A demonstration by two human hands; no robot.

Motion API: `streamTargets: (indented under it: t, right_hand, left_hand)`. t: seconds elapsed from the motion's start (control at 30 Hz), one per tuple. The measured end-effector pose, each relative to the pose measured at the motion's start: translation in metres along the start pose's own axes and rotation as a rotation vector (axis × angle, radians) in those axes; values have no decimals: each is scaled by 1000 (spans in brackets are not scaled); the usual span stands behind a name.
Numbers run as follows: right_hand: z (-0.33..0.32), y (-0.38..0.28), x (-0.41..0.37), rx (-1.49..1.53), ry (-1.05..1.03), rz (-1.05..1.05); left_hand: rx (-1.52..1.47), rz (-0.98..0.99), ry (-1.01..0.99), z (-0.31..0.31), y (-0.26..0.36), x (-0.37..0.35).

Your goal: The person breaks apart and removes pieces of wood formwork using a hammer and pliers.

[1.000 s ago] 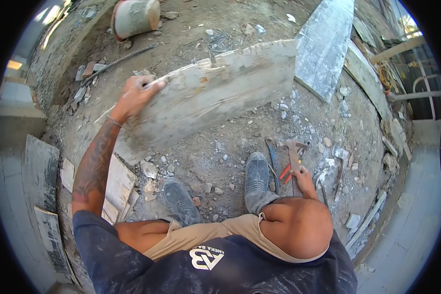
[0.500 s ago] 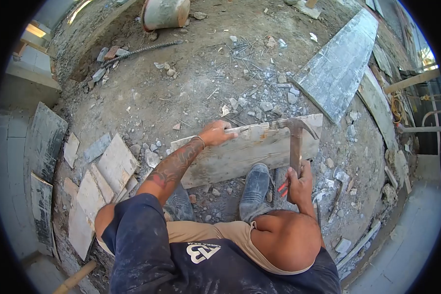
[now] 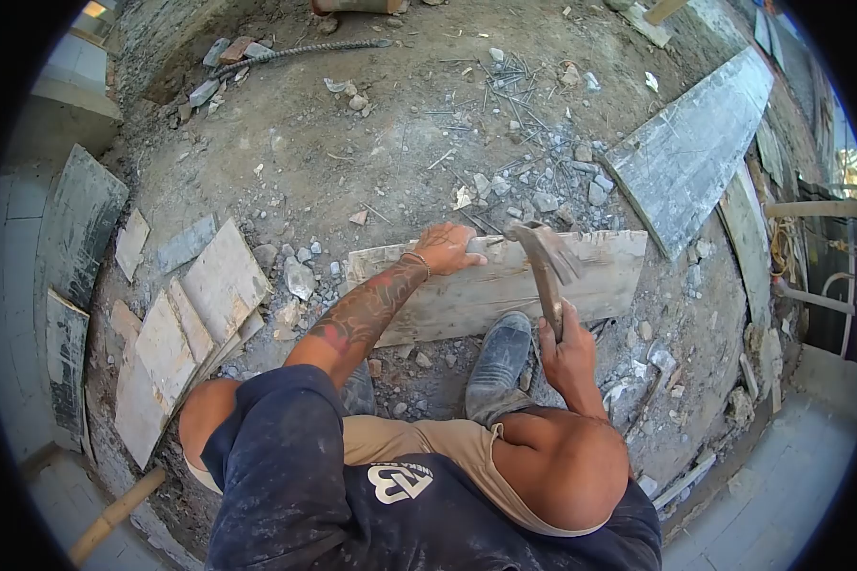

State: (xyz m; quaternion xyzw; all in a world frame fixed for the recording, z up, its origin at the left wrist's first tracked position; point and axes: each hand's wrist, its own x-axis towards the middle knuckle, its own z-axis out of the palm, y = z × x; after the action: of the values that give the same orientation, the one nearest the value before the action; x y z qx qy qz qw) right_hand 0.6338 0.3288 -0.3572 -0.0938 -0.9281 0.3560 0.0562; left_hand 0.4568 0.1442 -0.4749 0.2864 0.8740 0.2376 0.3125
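A long weathered wooden board (image 3: 419,314) stands on its edge in front of my boots, its splintered upper edge facing me. My left hand (image 3: 448,249) is closed over that upper edge, left of the middle. In my right hand (image 3: 568,347) is a claw hammer (image 3: 547,285), gripped by its worn handle. The hammer's head overlaps the board's upper edge in this view, a short way right of my left fingertips, with the claw pointing right. One boot (image 3: 500,357) is close against the board's near side.
Loose nails (image 3: 519,86) and broken stones (image 3: 545,202) litter the dirt beyond the board. A wide grey panel (image 3: 695,152) lies at the right. Several board offcuts (image 3: 224,276) are piled at the left, and a ribbed steel bar (image 3: 295,54) lies further back.
The hammer's head has swung left toward my left hand, and its handle now leans left. My right hand has shifted slightly left and up. The whole view has tilted a little.
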Motion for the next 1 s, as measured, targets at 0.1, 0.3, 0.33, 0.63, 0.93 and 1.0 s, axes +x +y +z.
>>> streamTargets:
  t: [0.1,0.3,0.33,0.63,0.93,1.0]
  right_hand:
    - [6,5,12,-70,-243,183]
    - [16,19,-15,224,74,179]
    - [27,30,-23,236,88,98]
    - [59,29,-19,142,18,101]
    - [66,50,-21,-52,-26,122]
    - [57,33,-2,28,11,135]
  left_hand:
    - [-2,-17,2,-5,1,4]
    - [-16,-1,51,0,2,-3]
    - [4,18,64,3,0,0]
    - [1,80,48,3,-4,-2]
    - [7,82,18,9,-10,4]
    - [10,97,15,16,-17,0]
